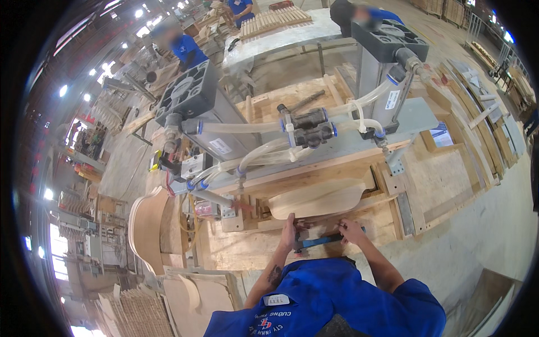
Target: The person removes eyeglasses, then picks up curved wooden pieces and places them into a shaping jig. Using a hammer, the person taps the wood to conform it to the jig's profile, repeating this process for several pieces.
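Note:
A pale, curved wooden board (317, 199) lies in a wooden fixture beneath the pneumatic press, its rounded edge toward me. My left hand (288, 235) is closed at the board's near left edge, thumb on top and fingers partly hidden. To the right, my right hand (352, 232) has its fingers curled together just off the near edge; whatever they may hold is too small to make out. Between my hands and my body, a blue and black long-handled tool (320, 242) rests on the bench, partly under my right hand.
Two upright air cylinders (205, 115) and a grey crossbeam (415, 118) stand over the fixture, with clear hoses (264, 154) and black valves (313, 128). Stacked curved panels (149, 230) sit at left, wood strips (477, 121) at right. Several co-workers (188, 49) are beyond.

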Tool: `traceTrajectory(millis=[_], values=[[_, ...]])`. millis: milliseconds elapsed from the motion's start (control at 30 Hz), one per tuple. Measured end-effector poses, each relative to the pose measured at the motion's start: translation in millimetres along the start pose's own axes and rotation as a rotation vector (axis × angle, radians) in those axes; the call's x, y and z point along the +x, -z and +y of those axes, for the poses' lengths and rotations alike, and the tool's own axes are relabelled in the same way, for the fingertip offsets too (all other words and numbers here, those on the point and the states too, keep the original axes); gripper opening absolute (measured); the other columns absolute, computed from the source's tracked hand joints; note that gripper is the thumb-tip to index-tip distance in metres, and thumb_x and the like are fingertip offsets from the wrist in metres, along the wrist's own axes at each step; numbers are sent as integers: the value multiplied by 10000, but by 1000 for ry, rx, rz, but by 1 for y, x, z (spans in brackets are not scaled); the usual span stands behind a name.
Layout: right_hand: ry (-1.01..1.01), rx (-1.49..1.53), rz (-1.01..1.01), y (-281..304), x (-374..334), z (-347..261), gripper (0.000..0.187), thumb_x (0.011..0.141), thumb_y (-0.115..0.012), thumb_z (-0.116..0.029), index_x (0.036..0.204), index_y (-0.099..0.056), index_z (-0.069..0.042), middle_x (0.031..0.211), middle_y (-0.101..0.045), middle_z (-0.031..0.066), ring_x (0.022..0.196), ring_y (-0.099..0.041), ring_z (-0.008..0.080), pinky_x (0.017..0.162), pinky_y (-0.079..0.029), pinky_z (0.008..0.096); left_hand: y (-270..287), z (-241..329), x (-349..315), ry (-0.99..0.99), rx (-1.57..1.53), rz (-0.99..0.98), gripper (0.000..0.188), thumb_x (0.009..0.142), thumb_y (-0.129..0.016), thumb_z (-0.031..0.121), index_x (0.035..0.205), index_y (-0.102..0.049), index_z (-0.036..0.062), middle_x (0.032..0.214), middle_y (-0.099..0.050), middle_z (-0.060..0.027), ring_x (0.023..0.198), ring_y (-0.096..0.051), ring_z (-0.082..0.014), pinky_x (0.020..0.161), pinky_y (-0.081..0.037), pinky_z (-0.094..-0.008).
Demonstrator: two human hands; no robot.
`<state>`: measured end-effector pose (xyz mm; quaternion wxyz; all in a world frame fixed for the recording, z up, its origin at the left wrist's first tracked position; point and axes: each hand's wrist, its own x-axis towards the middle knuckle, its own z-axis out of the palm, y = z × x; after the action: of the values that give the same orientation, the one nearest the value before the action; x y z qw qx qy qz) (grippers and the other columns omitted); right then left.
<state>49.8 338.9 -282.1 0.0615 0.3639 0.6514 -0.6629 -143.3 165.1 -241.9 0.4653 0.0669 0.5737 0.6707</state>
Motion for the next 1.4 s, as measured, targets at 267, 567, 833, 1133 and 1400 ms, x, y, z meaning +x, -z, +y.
traceTrajectory(millis=[267, 567, 833, 1133, 1400], values=[[12, 14, 2, -2, 1, 2, 286, 969, -538, -152, 1210, -555, 1, 793, -631, 129, 546, -700, 238, 462, -566, 326, 6, -6, 5, -10, 44, 29, 549, 1070, -323, 473, 1139, -612, 12, 925, -730, -128, 799, -681, -204, 748, -532, -318], [10, 21, -12, -3, 5, 4, 316, 961, -544, -142, 1231, -536, 23, 789, -633, 146, 547, -700, 251, 470, -580, 334, 7, -5, 3, -34, 109, 50, 561, 1075, -309, 477, 1149, -612, 11, 902, -722, -112, 771, -675, -180, 736, -522, -298], [-5, 26, 5, -3, 3, 2, 281, 967, -549, -128, 1208, -541, 17, 794, -628, 134, 538, -695, 246, 468, -571, 330, 6, -7, 1, -41, 86, 57, 581, 1074, -306, 488, 1109, -631, 8, 885, -705, -88, 786, -662, -168, 723, -517, -289], [-5, -56, -25, 3, 9, 10, 319, 980, -522, -174, 1239, -516, 12, 820, -647, 136, 554, -705, 234, 494, -583, 321, 9, -7, 11, -13, 102, 35, 587, 1065, -314, 515, 1088, -627, 19, 951, -701, -109, 838, -676, -187, 761, -525, -318], [128, -113, 24, 12, -6, 7, 234, 986, -486, -170, 1140, -545, -4, 761, -692, 121, 553, -707, 201, 496, -579, 317, -3, -10, 10, -43, 96, -22, 673, 1042, -306, 577, 1329, -461, -12, 1009, -692, -152, 889, -697, -268, 799, -537, -348]])
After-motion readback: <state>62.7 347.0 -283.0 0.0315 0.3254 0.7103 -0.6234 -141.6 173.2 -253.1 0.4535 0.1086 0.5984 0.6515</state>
